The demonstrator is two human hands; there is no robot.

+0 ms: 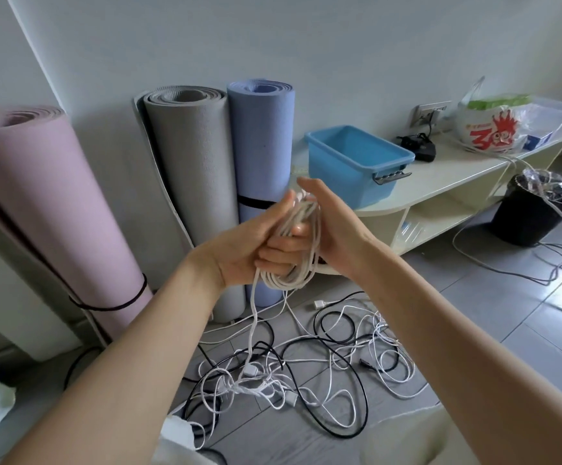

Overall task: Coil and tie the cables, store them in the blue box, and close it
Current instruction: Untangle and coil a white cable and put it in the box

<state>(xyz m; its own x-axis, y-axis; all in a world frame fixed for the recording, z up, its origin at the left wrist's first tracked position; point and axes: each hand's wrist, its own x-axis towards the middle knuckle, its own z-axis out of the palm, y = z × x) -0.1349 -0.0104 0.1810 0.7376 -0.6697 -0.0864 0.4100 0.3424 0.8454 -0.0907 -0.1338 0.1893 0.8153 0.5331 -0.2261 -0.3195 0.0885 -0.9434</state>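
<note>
On the floor nearest the person lies a tangle of cables [293, 380]. Above it, the left hand [252, 243] grips a white coiled cable [298, 250], fingers curled through its loops, while the right hand [329, 226] pinches the top. Farther back, the blue box [356, 162] sits lidless on the worktop [457, 176].
</note>
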